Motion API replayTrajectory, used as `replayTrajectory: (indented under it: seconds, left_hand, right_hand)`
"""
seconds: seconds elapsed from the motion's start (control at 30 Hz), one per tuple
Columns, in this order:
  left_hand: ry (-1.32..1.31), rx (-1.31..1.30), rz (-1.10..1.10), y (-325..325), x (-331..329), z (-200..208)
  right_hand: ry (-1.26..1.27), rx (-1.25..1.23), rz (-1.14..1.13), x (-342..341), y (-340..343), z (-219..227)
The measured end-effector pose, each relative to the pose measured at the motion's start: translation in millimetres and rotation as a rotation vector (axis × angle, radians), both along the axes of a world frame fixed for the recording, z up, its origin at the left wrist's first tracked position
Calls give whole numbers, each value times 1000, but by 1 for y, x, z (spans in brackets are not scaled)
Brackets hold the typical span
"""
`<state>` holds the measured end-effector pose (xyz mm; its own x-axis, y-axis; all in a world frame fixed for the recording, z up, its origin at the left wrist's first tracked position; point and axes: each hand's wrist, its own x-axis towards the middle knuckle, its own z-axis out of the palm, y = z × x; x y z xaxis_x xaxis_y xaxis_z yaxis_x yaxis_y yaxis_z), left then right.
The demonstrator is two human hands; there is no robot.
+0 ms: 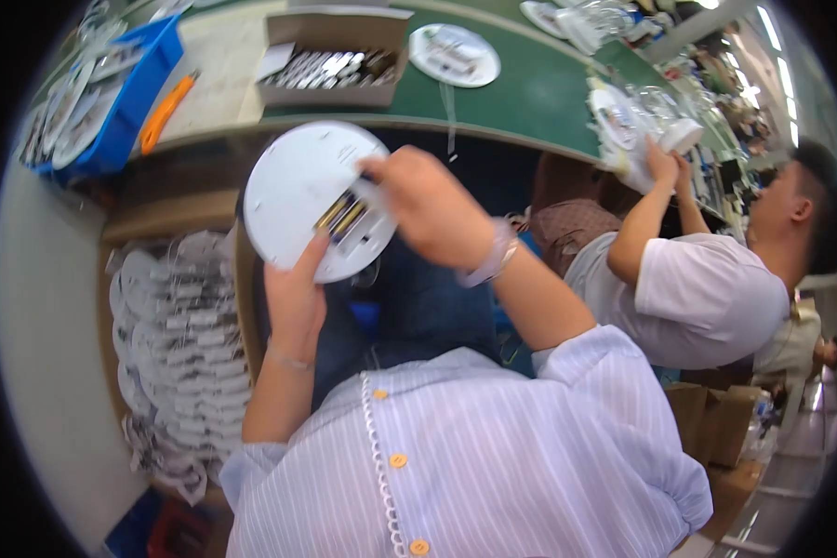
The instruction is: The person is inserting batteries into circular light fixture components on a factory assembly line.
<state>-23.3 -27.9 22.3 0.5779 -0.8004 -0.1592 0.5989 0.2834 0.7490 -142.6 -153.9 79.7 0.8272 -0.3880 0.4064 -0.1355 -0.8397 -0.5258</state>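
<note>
A round white disc-shaped unit point(293, 191) is tilted up over my lap, its back with the open battery slot facing me. Gold-and-black batteries point(344, 216) lie side by side in that slot. My left hand point(295, 288) grips the lower rim, its thumb against the lower end of the batteries. At the disc's right side, my right hand point(432, 205) is closed in a pinch just above the slot. Something small and dark shows at its fingertips, too hidden to name.
An open cardboard box of batteries point(330, 74) and another white disc point(454, 56) with trailing wires sit on the green bench point(521, 102). An orange-handled cutter point(167, 113) lies beside a blue bin point(149, 93). Stacked discs point(181, 344) fill a carton at left. A co-worker point(697, 279) handles white parts at right.
</note>
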Motion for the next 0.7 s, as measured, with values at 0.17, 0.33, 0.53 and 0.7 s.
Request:
replayTrajectory:
  seconds: [0.17,0.33,0.53,0.7]
  left_hand:
    - [54,-58,-26,-7,-5,0]
    - [36,-57,-44,-2,-3,-1]
    - [52,-78,-16,-1,0,0]
    - [88,-97,-22,-3,-2,0]
  right_hand:
    - [-280,709,-71,-18,1,-8]
    - [-200,703,-70,-16,11,-14]
    - [-246,712,-73,-14,18,-18]
    - [-52,103,-195,-9,18,-18]
